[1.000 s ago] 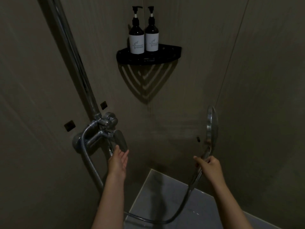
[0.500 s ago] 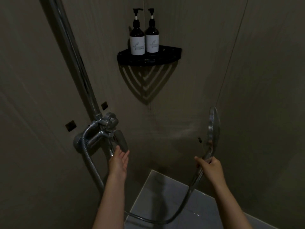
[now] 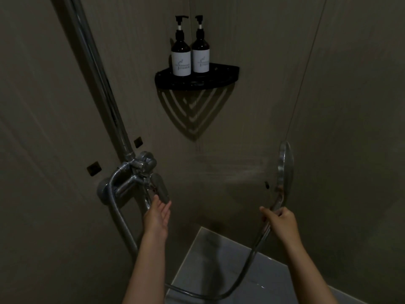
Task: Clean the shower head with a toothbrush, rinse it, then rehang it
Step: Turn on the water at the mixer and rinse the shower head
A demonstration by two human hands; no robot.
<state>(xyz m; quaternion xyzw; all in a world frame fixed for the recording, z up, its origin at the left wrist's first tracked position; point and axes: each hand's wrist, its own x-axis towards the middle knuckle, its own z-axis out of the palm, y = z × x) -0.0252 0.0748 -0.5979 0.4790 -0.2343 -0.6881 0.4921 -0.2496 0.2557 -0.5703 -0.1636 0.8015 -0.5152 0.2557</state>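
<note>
Rinse step, seemingly. Nudge the mixer lever (image 3: 160, 189) gently with your left hand (image 3: 156, 215), which lies flat, fingers straight, tips at the lever, and aim the spray face away from you. Your right hand (image 3: 280, 220) grips the handle of the shower head (image 3: 286, 165), fingers curled round it. The disc stands on edge just above those fingers, with faint spray leaving toward the corner.

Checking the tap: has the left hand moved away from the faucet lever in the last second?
No. The left hand stays open just below the faucet lever, as before.
</note>
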